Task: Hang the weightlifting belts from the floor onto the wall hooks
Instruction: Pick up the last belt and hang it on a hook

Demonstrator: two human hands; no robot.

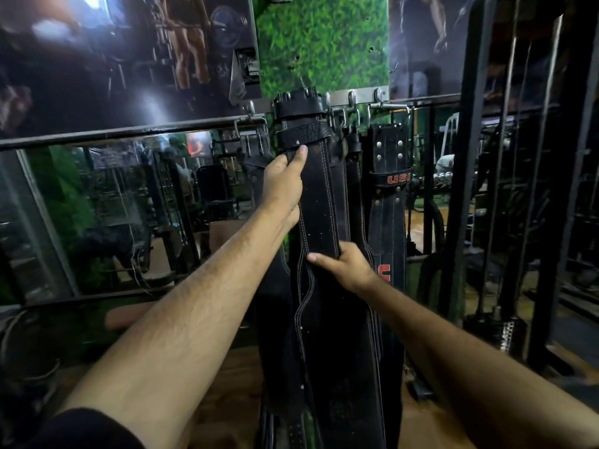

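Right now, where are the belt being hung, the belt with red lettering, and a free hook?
stitched black belt (319, 202), head view, its flat strap.
USI belt (390, 163), head view, riveted upper part.
empty hook (352, 98), head view, its curved metal.

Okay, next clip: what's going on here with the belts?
A person is at a wall hook rail in a gym, handling a black stitched weightlifting belt that hangs from the rail by its top end. The left hand grips the belt's left edge high up, and the right hand pinches it lower down. Other belts already hang alongside, including one marked USI. Some hooks at the right look free.
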